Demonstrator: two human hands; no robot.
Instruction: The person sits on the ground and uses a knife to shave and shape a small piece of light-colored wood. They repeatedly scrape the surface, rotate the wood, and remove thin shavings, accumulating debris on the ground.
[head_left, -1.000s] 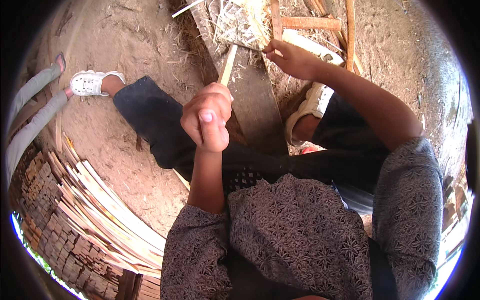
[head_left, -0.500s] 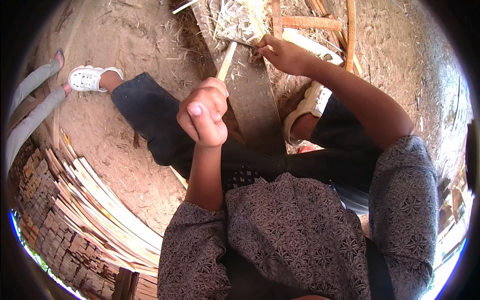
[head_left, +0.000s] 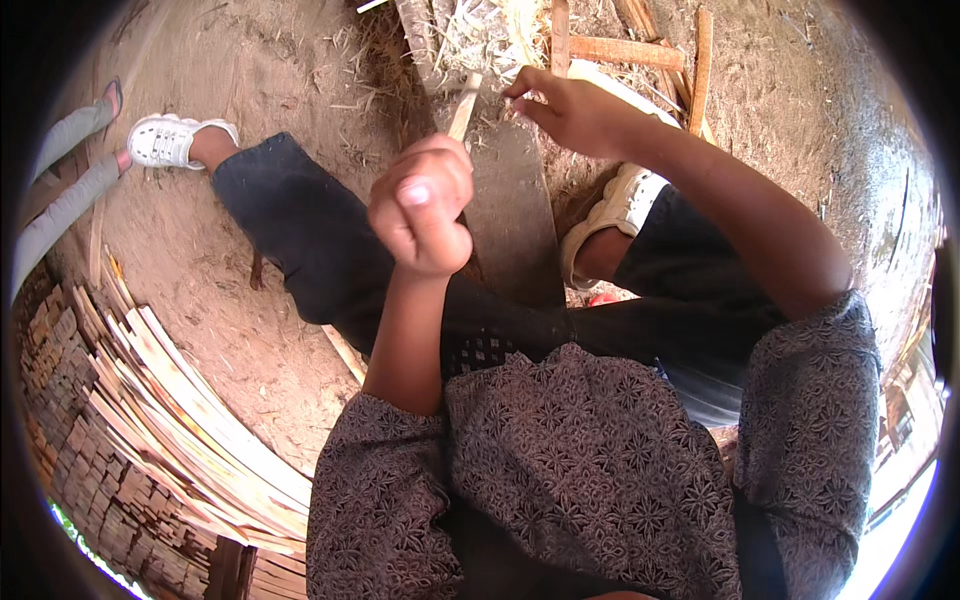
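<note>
- Earthen floor [head_left: 270,370], strewn with wood scraps; clock read over the worker's view, 12 straight ahead.
- Dark, worn plank [head_left: 512,210] runs from 12 back between the worker's spread legs; pale shavings [head_left: 480,35] heap at its far end.
- Left hand [head_left: 422,205], at 11: fist clamped round a slim pale wooden stick [head_left: 465,108]. I see the stick emerge from the fist, pointing to about 1, free end over the plank.
- Right hand [head_left: 570,110], at 1: fingers bent, just beside the stick's free end. From where I stand I cannot tell whether thumb and finger pinch anything.
- Brown wood lengths [head_left: 625,52] lie at 1, beyond the right hand.
- White shoes: one [head_left: 165,140] at 10, the other [head_left: 632,200] at 2, beside the plank.
- Loose strips [head_left: 205,430] and stacked lumber [head_left: 95,470] at 8.
- Another person's grey trouser legs [head_left: 65,205] at 10.
</note>
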